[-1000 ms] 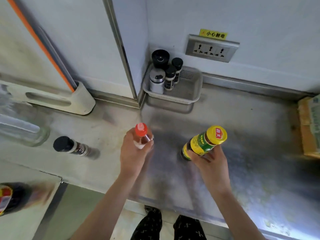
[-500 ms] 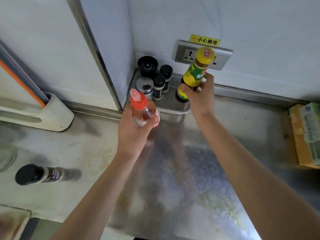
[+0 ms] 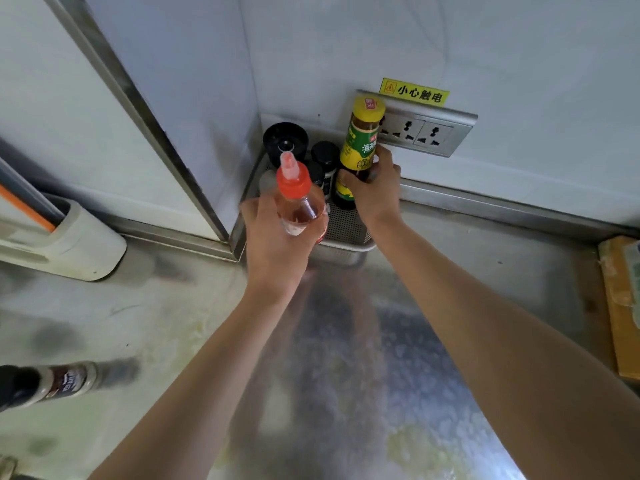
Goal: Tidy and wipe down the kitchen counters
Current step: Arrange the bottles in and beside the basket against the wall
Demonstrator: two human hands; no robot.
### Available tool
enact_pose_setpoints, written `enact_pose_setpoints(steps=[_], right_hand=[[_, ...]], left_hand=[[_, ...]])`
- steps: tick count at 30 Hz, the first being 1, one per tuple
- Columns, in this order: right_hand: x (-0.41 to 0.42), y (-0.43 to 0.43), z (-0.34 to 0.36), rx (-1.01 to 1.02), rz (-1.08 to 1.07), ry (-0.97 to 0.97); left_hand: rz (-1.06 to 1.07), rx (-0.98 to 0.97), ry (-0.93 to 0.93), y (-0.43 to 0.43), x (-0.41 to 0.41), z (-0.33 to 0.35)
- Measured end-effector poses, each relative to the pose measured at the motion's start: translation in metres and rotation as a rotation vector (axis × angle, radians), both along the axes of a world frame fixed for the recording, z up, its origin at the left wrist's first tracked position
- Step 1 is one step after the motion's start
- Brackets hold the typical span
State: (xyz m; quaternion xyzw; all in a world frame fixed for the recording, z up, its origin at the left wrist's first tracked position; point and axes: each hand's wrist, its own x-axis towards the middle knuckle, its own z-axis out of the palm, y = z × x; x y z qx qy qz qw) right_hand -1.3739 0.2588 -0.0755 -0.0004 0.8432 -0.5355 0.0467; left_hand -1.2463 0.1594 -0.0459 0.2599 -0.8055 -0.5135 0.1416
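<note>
Right hand (image 3: pixel 372 188) curls its fingers round the lower body of a dark glass bottle with a yellow cap and green-yellow label (image 3: pixel 360 143). The bottle is upright, its base down inside a white perforated plastic basket (image 3: pixel 346 233) at twelve o'clock, in the corner of the stainless steel counter (image 3: pixel 346 358).

Left hand (image 3: pixel 273 237) wraps a clear plastic bottle with an orange-red nozzle cap (image 3: pixel 298 199), held before the basket's left side and partly hiding the black-lidded jars (image 3: pixel 285 142) crowded there.

A silver wall socket (image 3: pixel 426 133) sits behind at one o'clock. A black-capped seasoning bottle (image 3: pixel 48 381) sits on the counter at eight o'clock, and a cardboard box (image 3: pixel 620 306) at three.
</note>
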Motion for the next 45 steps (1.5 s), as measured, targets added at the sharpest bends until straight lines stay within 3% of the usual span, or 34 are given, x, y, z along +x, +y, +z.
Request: enact_pose_setpoints(steps=[5, 10, 17, 21, 25, 31, 35, 45], right_hand=[[0.005, 0.010, 0.001, 0.044, 0.092, -0.061], [0.042, 0.028, -0.009, -0.105, 0.028, 0.039], [0.027, 0.021, -0.008, 0.010, 0.074, 0.032], [0.040, 0.023, 0.003, 0.011, 0.006, 0.081], [0.064, 0.026, -0.009, -0.084, 0.178, 0.004], [0.068, 0.028, -0.007, -0.011, 0.282, -0.067], [0.066, 0.028, -0.007, -0.005, 0.301, -0.047], [0.062, 0.018, -0.012, 0.149, 0.342, 0.061]], left_hand=[[0.023, -0.020, 0.018, 0.008, -0.018, -0.002], [0.063, -0.100, 0.010, 0.014, -0.028, -0.004], [0.058, -0.215, -0.023, 0.019, -0.030, -0.001], [0.003, -0.105, 0.086, 0.019, -0.032, -0.010], [-0.081, -0.077, 0.072, 0.021, -0.033, -0.016], [-0.111, -0.319, -0.110, 0.020, -0.032, -0.019], [-0.136, -0.232, -0.112, 0.014, -0.026, -0.028], [-0.093, -0.253, -0.041, -0.011, 0.010, -0.032]])
